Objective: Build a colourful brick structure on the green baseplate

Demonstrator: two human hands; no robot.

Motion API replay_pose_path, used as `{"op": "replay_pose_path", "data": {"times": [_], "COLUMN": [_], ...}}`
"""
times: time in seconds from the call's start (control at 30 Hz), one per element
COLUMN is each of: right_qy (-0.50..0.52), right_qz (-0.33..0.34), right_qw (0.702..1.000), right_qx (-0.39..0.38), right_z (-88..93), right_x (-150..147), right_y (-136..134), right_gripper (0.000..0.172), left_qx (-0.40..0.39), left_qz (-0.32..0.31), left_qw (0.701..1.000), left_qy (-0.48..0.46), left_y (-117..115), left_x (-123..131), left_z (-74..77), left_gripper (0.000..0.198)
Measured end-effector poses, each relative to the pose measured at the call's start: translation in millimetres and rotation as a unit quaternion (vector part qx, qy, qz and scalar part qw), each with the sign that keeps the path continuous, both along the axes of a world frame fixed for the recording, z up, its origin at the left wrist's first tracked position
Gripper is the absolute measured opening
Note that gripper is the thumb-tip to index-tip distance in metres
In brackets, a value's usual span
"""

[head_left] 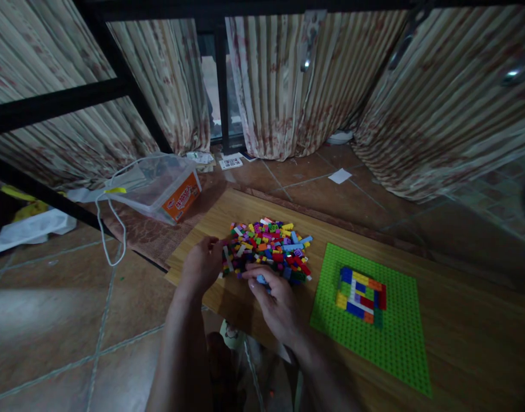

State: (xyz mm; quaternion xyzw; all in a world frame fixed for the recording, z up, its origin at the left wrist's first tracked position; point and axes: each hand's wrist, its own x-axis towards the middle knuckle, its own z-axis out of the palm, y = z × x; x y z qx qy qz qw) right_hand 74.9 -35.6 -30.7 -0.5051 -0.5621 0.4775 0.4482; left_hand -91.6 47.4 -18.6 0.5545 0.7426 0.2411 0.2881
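A heap of small toy building bricks [266,243] in many colours lies on the wooden bench. At the heap's left edge is my left hand [200,264], its fingers curled in, and whatever they grip is hidden. My right hand [274,297] is at the near side of the heap, with a light blue brick [261,279] between its thumb and fingers. To the right, a green studded baseplate [331,320] carries a low, roughly square build [360,294] of blue, yellow, orange, red and white bricks. Neither hand touches the baseplate.
The bench [228,209] runs from the left towards the lower right. A clear plastic box [153,191] with an orange label and a white cord stands on the floor beyond its left end. Striped curtains [279,86] hang behind. Papers [339,175] lie on the tiled floor.
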Motion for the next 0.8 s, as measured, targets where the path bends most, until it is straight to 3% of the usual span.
{"op": "replay_pose_path", "data": {"times": [0.13,0.27,0.47,0.8], "right_qy": [0.013,-0.006,-0.016,-0.021], "right_qz": [-0.032,-0.01,0.012,-0.004], "right_qw": [0.999,0.999,0.998,0.998], "right_qx": [0.0,-0.03,-0.068,-0.067], "right_z": [1.2,7.6,12.7,9.6], "right_x": [1,-5,-7,-5], "right_y": [0,-7,-11,-9], "right_gripper": [0.021,0.022,0.024,0.029], "left_qx": [0.037,0.002,-0.067,-0.088], "left_qz": [0.029,0.055,-0.049,-0.067], "left_qw": [0.998,0.994,0.985,0.977], "left_qy": [-0.037,0.099,0.154,0.183], "left_y": [1,-2,-9,-11], "left_x": [-2,-3,-2,9], "left_z": [2.9,12.6,13.5,19.2], "left_gripper": [0.034,0.033,0.03,0.037]}}
